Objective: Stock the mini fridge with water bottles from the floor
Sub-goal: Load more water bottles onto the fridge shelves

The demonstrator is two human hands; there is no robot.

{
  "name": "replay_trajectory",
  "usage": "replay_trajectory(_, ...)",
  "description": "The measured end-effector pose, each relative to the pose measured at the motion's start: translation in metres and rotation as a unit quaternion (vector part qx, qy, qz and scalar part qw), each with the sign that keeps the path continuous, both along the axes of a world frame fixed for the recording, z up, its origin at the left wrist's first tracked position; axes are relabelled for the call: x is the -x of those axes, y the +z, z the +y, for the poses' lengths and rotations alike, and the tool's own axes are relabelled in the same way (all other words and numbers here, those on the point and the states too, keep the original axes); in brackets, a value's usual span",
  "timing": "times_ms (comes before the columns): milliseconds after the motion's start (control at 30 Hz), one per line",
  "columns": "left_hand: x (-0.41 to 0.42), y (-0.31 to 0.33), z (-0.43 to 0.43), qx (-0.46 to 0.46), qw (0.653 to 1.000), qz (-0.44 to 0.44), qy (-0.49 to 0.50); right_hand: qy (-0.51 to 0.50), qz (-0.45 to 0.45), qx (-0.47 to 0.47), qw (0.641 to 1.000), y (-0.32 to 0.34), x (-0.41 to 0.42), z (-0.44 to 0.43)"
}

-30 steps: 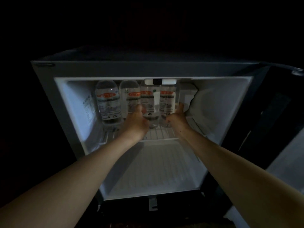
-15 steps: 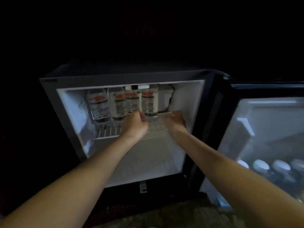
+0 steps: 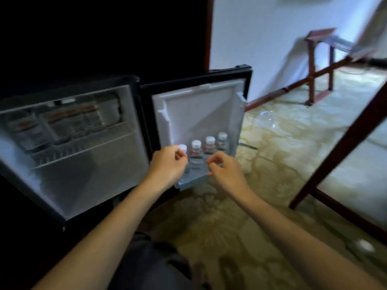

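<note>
From the head camera, the mini fridge (image 3: 83, 155) stands open on the left, and a row of water bottles (image 3: 56, 126) stands upright on its wire shelf (image 3: 83, 148), pushed to the back, likely to leave the front of the shelf free. The picture is blurred there, so I cannot count them surely. The door (image 3: 199, 114) swings wide to the right, and four more white-capped bottles (image 3: 209, 146) stand side by side in its lower rack (image 3: 192, 182), whose rail keeps them upright when the door moves.

Both hands hover in front of that rack. The left hand (image 3: 167, 164) is loosely curled, its thumb and fingertips near the cap of the nearest door bottle; whether they touch it I cannot tell. The right hand (image 3: 225, 171) is also half-closed with narrow fingers and holds nothing that shows.

The floor is a patterned carpet (image 3: 261, 174) in pale green and brown. Something clear lies on it beyond the door (image 3: 266, 120), perhaps a bottle yet to be stocked, though it is too faint to say. A white wall (image 3: 261, 38) runs behind, with a dark wooden stand (image 3: 320, 65) against it and a wooden frame (image 3: 345, 143) crossing at the right.
</note>
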State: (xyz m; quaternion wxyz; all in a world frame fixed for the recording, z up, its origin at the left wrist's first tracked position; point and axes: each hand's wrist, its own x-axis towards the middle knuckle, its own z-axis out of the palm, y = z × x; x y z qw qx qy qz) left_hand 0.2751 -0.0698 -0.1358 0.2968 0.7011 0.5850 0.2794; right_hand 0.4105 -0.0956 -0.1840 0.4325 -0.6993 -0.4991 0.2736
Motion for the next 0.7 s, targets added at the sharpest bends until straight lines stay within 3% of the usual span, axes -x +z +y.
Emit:
replay_trajectory(300,-0.148,-0.059,-0.119,0.1,0.981,0.016,-0.162,-0.166,0.026,0.148,0.975,-0.072,-0.112,-0.188)
replay_trajectory(500,-0.205,-0.123,-0.19,0.209,0.946,0.04,-0.246,-0.225,0.053,0.238,0.943,-0.131,-0.17,-0.277)
replay_trajectory(700,-0.233,-0.165,-0.227,0.273,0.901,0.093,-0.324,-0.224,-0.061,0.303,0.924,-0.177,-0.226,-0.298)
